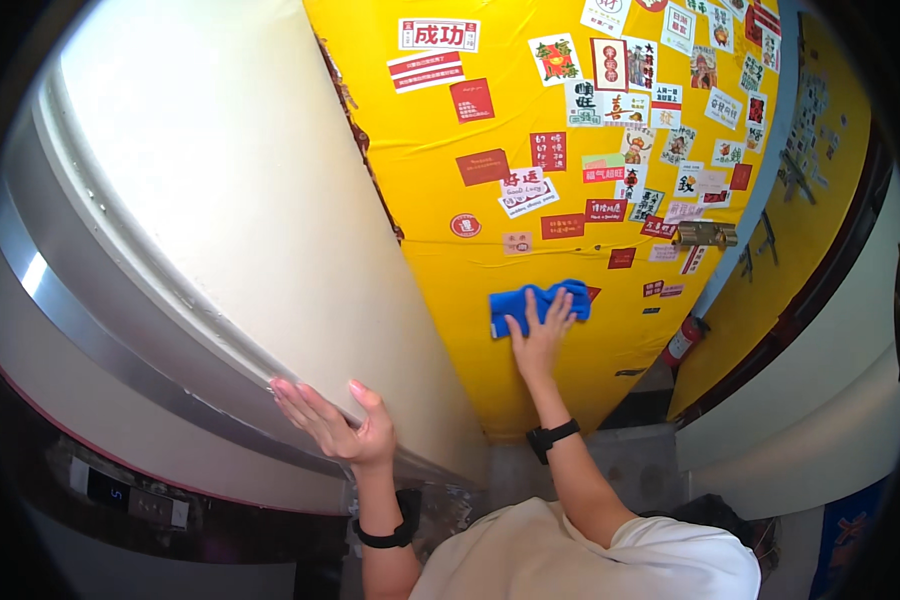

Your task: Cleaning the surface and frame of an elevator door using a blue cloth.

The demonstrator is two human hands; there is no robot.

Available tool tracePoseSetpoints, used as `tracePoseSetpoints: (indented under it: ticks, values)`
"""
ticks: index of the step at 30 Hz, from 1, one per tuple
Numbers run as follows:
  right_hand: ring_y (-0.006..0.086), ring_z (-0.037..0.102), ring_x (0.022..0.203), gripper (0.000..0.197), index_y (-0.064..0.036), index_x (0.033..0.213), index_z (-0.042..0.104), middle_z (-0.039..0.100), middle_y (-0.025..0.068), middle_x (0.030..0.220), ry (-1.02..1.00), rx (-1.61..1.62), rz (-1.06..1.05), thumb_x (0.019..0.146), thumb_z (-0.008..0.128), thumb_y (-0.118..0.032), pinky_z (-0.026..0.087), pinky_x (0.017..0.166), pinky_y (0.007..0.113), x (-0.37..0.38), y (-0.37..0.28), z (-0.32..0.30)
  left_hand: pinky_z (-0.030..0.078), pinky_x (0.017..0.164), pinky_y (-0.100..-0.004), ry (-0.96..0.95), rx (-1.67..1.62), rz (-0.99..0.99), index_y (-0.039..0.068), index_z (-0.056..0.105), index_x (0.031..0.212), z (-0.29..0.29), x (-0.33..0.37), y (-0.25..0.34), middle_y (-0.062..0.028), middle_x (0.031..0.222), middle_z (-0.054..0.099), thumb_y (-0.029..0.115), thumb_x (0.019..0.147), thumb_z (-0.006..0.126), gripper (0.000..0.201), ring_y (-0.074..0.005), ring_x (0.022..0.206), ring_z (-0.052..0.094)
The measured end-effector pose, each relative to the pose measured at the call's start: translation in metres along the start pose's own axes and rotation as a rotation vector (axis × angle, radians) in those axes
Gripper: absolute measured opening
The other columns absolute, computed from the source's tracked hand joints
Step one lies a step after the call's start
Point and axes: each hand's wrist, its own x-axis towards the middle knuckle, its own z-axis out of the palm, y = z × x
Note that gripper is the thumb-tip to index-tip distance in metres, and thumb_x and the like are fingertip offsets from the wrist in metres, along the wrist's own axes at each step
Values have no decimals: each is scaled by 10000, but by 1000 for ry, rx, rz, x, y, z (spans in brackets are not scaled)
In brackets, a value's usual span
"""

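Note:
My right hand presses a folded blue cloth against a yellow door panel, fingers spread over the cloth's right half. The cloth lies below a large scatter of stickers, overlapping a small red one at its right. My left hand is open and holds nothing. Its fingers are stretched toward the upper left, at the metal edge trim of a cream-white panel. Whether the fingers touch that trim is hard to tell. Black bands sit on both wrists.
A brass-coloured latch sticks out near the yellow panel's right edge. Beyond it stand a red fire extinguisher and another yellow, stickered panel. At lower left is a dark strip with a small display. Grey floor shows below.

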Motion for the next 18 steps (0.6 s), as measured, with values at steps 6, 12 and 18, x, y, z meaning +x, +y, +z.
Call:
tracePoseSetpoints:
  ticks: [6,12,18]
  values:
    - [485,65,1490,682,-148,1525,372,80,320,1602,131,-52,175,958,589,-459,140,1155,635,1,75,-22,298,1145,-575,9,22,-7,-48,336,1501,-1,0,1,-283,1540,342,50,862,579,692,-476,1401,367]
    - [471,-25,1497,766,-119,1585,176,-74,313,1608,142,-54,313,999,505,-486,146,1172,591,14,151,-47,301,1148,-564,16,21,-18,-55,345,1495,-1,1,2,-278,1541,342,58,870,572,675,-468,1404,367]
    - [473,-28,1495,731,-147,1595,109,-122,289,1611,121,39,406,1030,482,-422,163,1194,513,13,200,-71,313,1143,-558,36,45,-31,-66,360,1484,1,1,5,-274,1535,357,63,873,574,660,-469,1393,383]
